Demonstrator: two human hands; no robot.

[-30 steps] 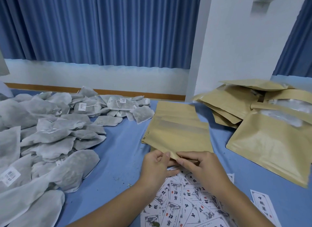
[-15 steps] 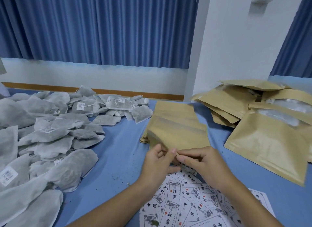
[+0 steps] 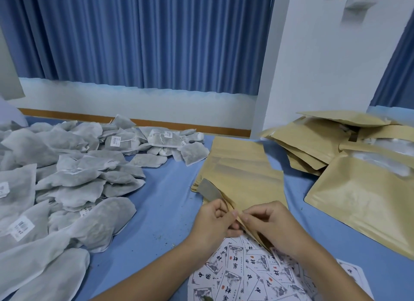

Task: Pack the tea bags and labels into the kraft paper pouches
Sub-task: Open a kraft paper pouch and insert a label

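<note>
Kraft paper pouch (image 3: 244,184) at the centre of a blue-covered table (image 3: 161,211), its near end raised off the stack of flat pouches (image 3: 235,148) beneath, as a person works the mouth apart. The left hand (image 3: 215,222) pinches one lip between thumb and curled fingers, and the right hand (image 3: 271,224) pinches the other. A second earlier the mouth lay closed and flat under the fingertips; now one lip has peeled back at the left, showing a dull grey lining. That suggests the pouch is nearly ready to fill, though it still looks flat and empty. Soft, crumpled grey-white tea bags (image 3: 67,177), some with small white tags on strings, lie heaped at the left. Printed paper labels (image 3: 246,276), white with black characters and red seals, are strewn just under the wrists. Stiff, matte tan packed pouches (image 3: 358,193) with clear windows are piled at the right.
</note>
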